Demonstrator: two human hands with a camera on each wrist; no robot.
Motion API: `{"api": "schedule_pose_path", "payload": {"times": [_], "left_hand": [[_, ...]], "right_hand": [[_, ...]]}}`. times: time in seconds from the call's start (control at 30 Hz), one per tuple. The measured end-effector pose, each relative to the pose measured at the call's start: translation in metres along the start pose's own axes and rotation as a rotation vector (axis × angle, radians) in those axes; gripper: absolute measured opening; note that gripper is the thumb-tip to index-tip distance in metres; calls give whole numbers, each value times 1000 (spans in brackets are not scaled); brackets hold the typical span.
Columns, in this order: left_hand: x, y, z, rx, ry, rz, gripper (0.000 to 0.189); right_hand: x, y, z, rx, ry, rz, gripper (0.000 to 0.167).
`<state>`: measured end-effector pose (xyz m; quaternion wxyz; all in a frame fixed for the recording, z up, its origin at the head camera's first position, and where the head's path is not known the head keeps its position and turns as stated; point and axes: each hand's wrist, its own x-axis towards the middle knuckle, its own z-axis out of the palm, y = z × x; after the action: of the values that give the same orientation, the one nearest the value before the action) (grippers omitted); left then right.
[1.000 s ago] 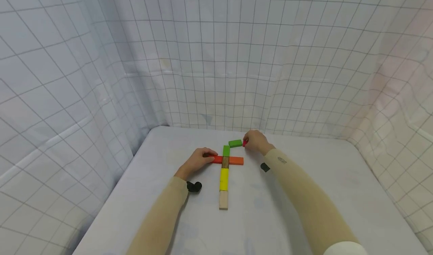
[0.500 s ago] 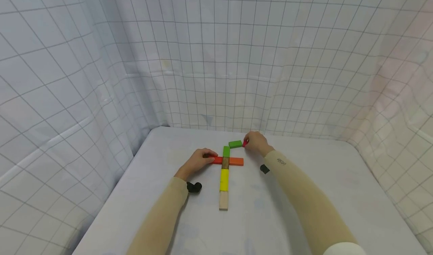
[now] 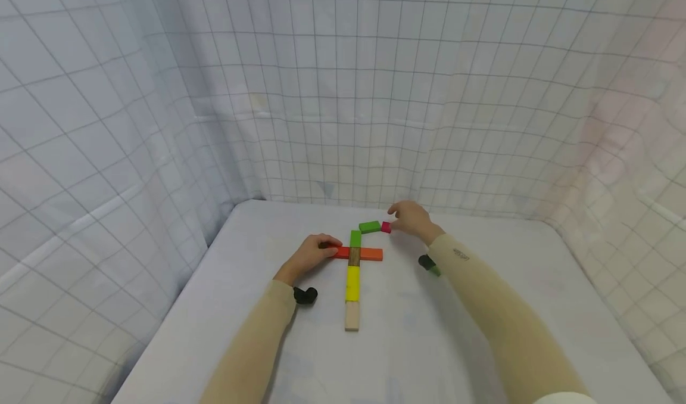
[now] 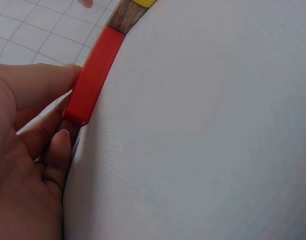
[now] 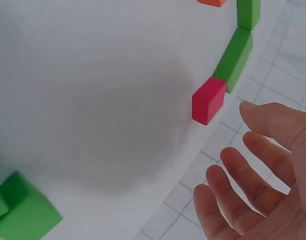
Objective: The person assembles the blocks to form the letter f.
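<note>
My left hand (image 3: pixel 311 252) holds the left end of a red block (image 4: pixel 92 77), thumb and fingers about it. That block butts against a dark brown block (image 3: pixel 354 256), with an orange block (image 3: pixel 371 254) on the opposite side. Below the brown one run a yellow block (image 3: pixel 352 283) and a pale wooden block (image 3: pixel 351 316); above it stands a green block (image 3: pixel 356 238). A second green block (image 3: pixel 370 227) slants off to the right from there, ending at a small pink block (image 5: pixel 209 101). My right hand (image 5: pixel 263 170), fingers loosely spread and holding nothing, hovers just beside the pink block.
More green blocks (image 5: pixel 25 212) lie near my right forearm, mostly hidden by it in the head view. Black wrist cameras (image 3: pixel 306 295) jut from both sleeves. White gridded cloth (image 3: pixel 332 124) closes in the white table (image 3: pixel 300 356) at the back and sides.
My right hand has let go of the pink block and drawn slightly to the right, fingers opening; the pink block stays against the green one. My left hand keeps its place on the red block.
</note>
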<state>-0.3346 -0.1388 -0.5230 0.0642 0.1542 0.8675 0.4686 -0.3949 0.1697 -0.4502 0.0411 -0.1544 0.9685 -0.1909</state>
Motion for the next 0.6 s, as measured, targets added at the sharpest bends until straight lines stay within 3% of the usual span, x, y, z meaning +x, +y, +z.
{"api": "schedule_pose_path", "payload": {"times": [0.27, 0.6], "left_hand": [[0, -1, -1, -15, -16, -5, 21], [1, -2, 1, -14, -8, 5, 21]], "right_hand": [[-32, 11, -12, 3, -2, -19, 40], [-74, 37, -12, -59, 11, -42, 37]]}}
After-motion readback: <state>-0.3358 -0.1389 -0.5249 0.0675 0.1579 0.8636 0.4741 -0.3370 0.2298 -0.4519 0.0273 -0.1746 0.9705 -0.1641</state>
